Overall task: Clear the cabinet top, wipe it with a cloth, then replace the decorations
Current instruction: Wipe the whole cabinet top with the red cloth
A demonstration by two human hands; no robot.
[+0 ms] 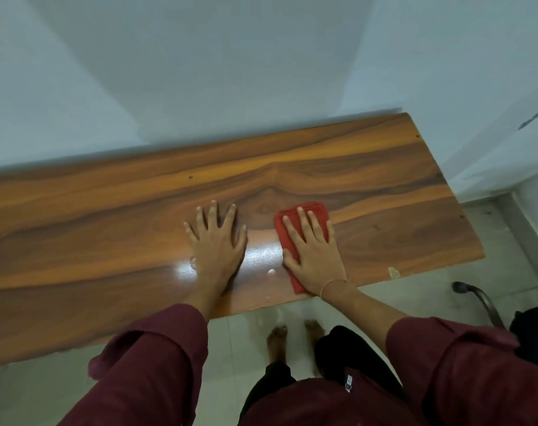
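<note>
hands flat on bare cabinet top, mid-wipe.
right hand (312,253), fingers spread, presses the folded red cloth (304,229) onto the glossy brown wood-grain cabinet top (107,216); left hand (217,241) braces empty, splayed. best to keep the palm flat and overlap strokes towards the edges.

maroon sleeves (157,358), black trousers (338,348), thin wrist bangle (330,285), bare feet (277,339)

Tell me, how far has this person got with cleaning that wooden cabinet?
Clearing looks done: no decorations stand on the part of the wooden cabinet top in view. Wiping is in hand: the right hand presses a folded red cloth flat on the wood, while the left hand rests spread beside it, holding nothing. Left to do: finish wiping, then put the decorations back; none are in view.
</note>
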